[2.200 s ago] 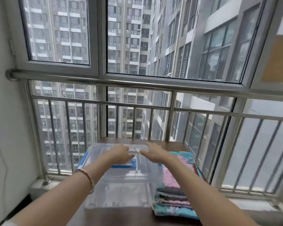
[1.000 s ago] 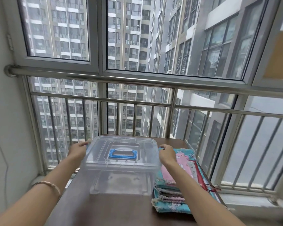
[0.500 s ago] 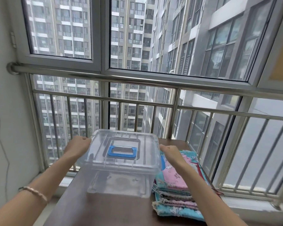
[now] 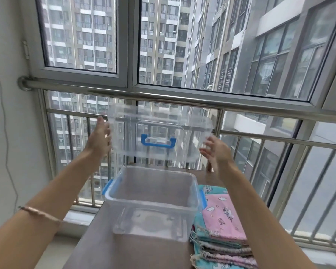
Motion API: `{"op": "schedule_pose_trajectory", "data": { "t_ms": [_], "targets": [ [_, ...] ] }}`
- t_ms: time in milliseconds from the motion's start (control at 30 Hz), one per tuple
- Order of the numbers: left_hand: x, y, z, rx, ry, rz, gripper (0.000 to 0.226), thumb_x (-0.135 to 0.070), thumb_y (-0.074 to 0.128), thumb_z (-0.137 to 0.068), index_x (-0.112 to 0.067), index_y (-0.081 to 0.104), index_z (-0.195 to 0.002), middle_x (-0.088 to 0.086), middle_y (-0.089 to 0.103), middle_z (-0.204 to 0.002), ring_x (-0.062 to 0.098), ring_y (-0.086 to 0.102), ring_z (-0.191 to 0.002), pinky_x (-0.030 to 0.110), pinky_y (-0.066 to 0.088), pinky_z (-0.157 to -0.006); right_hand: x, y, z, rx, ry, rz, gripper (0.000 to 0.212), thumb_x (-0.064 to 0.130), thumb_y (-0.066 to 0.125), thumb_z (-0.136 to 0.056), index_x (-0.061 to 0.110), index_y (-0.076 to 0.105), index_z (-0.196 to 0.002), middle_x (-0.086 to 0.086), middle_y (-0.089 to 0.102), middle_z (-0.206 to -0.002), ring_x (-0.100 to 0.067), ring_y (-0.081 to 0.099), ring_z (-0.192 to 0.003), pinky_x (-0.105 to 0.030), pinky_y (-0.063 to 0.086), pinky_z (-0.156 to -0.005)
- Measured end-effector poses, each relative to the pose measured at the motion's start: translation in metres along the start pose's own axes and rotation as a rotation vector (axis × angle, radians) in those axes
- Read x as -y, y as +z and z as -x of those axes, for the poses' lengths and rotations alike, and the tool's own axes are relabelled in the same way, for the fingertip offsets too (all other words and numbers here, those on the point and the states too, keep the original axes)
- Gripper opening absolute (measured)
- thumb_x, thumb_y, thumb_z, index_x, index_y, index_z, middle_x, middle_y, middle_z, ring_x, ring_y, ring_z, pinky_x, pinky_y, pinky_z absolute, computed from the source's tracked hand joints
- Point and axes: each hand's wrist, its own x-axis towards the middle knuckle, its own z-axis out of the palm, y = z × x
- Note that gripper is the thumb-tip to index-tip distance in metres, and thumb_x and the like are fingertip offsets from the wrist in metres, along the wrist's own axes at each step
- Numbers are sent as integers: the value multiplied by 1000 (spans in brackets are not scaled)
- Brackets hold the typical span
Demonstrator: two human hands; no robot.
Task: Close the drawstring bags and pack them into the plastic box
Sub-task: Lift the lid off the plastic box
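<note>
Lid (image 4: 159,133) now lifted off box (image 4: 151,199), pressed between left hand (image 4: 100,141) and right hand (image 4: 216,151), fingers straight. Box ready; bags (image 4: 221,220) await closing.

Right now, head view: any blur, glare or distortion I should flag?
Head view: the lifted lid is motion-smeared, edges ghosted against the bright window; wide-angle bowing bends the railing; box and bags read fairly sharp; flat daylight, no hard shadows.
</note>
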Motion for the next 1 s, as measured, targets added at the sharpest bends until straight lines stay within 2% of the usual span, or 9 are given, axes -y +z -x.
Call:
{"op": "schedule_pose_trajectory", "data": {
  "t_ms": [133, 300, 433, 500, 533, 567, 600, 900, 1000],
  "targets": [
    [17, -3, -41, 135, -148, 97, 83, -66, 13, -93, -3, 49, -133, 16, 31, -152, 35, 34, -137, 53, 10, -117, -2, 13, -30, 50, 68, -151, 40, 36, 32, -103, 4, 54, -110, -19, 58, -120, -30, 57, -111, -47, 46, -101],
    [50, 14, -86, 206, -132, -167, 48, -27, 36, -102, -8, 31, -146, 11, 41, -145, 32, 34, -136, 50, 18, -115, -26, 34, -69, 21, 107, 27, 42, 1, 35, -97, 3, 36, -139, -20, 47, -135, -34, 51, -121, -55, 38, -108],
    [71, 27, -115, 185, -131, -379, 57, -11, 42, -99, -11, 19, -150, 11, 26, -155, 30, 30, -139, 47, 26, -113, -59, 40, -107, -142, 197, 335, 28, 4, 36, -96, 8, 45, -70, -5, 41, -74, -13, 40, -69, -61, 32, -106],
    [86, 28, -123, 202, -137, -491, 66, -5, 51, -92, -13, 20, -150, 12, 29, -153, 31, 41, -132, 46, 36, -109, -76, 38, -122, -187, 244, 394, 25, 1, 37, -95, 2, 45, -71, -16, 43, -74, -16, 44, -68, -57, 37, -104],
    [94, 27, -127, 220, -159, -527, 72, -1, 56, -88, -15, 21, -150, 12, 31, -152, 33, 50, -124, 46, 43, -104, -84, 35, -127, -192, 291, 415, 16, 0, 39, -94, -4, 49, -83, -29, 54, -108, -18, 50, -75, -50, 44, -98],
    [103, 25, -131, 238, -186, -554, 77, 1, 60, -84, -17, 22, -149, 12, 33, -151, 33, 56, -116, 47, 49, -98, -91, 31, -134, -193, 328, 434, 8, -2, 41, -92, -3, 49, -89, 6, 34, -88, -19, 50, -75, -41, 50, -82],
    [110, 26, -133, 249, -207, -577, 78, 1, 62, -82, -16, 23, -148, 12, 34, -150, 33, 58, -112, 46, 51, -96, -99, 28, -139, -178, 368, 445, 5, -2, 44, -91, 0, 48, -90, -11, 45, -76, -18, 45, -68, -32, 45, -64],
    [153, 10, -144, 413, -577, -576, 87, -78, 8, -84, -26, -4, -152, 15, 19, -156, 34, 20, -144, 45, 19, -116, -140, -1, -148, 82, 647, 340, 52, 38, 35, -102, 2, 32, -140, -8, 46, -67, -18, 42, -59, -28, 41, -62],
    [165, 2, -147, 454, -715, -559, 107, -88, 3, -70, -19, -5, -152, 19, 15, -156, 34, 13, -145, 47, 5, -119, -149, -4, -147, 227, 734, 490, 66, 52, 30, -100, 3, 29, -144, -25, 54, -131, -39, 54, -120, -41, 39, -107]
  ]
}}
